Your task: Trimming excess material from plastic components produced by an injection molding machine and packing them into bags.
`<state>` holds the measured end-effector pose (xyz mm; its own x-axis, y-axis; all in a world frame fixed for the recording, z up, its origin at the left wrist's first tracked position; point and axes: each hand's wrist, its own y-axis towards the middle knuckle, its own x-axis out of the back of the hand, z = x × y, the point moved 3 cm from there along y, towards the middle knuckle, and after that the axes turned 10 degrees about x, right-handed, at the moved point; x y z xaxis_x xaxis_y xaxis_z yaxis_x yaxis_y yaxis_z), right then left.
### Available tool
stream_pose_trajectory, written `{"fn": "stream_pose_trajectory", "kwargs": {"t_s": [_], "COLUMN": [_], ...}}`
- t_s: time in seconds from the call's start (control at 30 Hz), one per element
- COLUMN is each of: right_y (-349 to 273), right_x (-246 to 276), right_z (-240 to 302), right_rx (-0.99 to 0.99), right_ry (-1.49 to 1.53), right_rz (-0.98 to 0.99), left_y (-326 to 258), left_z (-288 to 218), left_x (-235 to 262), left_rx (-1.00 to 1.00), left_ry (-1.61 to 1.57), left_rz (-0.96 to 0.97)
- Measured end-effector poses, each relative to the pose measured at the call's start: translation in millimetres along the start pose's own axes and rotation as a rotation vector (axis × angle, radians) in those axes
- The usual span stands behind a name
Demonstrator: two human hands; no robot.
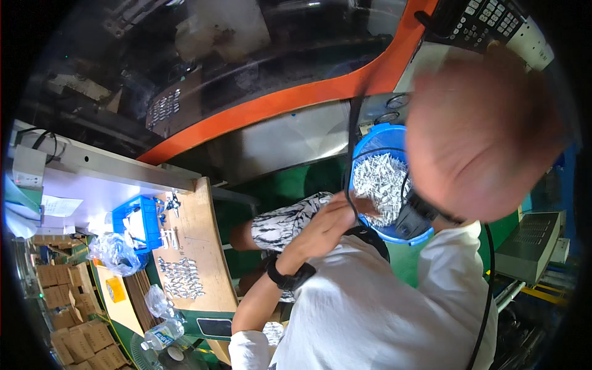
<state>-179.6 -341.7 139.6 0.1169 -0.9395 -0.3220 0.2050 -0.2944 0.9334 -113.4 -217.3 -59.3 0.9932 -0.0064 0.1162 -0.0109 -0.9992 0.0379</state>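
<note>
Neither of my hands shows in the head view. A person in a white shirt (370,296) fills the lower right, with the head blurred above. One of that person's hands (330,222), with a black watch (290,276) on the wrist, is raised to the chest and touches a black cable (353,203) there. Just behind the hand stands a blue bucket (370,139) full of small white parts (379,179).
The view is tilted sideways. A wooden bench (197,228) at left carries several small white parts (180,279), a blue tray (145,219), clear plastic bags (114,253) and a bottle (161,336). Cardboard boxes (61,302) stack at lower left. An orange-edged machine (277,102) spans the top; a grey box (530,246) sits right.
</note>
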Motion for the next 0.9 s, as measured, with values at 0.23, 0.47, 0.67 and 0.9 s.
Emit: {"fn": "stream_pose_trajectory", "kwargs": {"t_s": [0.23,0.47,0.67,0.9], "right_y": [73.4,-16.9,-124.2,-178.7], "right_x": [9.8,47.3,57.7,117.0], "right_z": [-7.7,-30.0,-48.0,-103.9], "right_rx": [0.011,-1.061,-1.083,-1.167], "right_ry": [-0.792,-0.324,-0.559,-0.860], "right_rz": [-0.178,0.477,1.153,1.239], "left_y": [-49.5,-132.7,-329.7,-212.1], "left_z": [-18.4,-175.5,-208.0,-249.5], "left_x": [55.8,123.2,162.5,109.9], "left_rx": [-0.120,-0.851,-0.591,-0.152], "left_ry": [-0.549,-1.500,-0.453,0.843], "left_rz": [-0.375,-0.193,-0.355,-0.484]}}
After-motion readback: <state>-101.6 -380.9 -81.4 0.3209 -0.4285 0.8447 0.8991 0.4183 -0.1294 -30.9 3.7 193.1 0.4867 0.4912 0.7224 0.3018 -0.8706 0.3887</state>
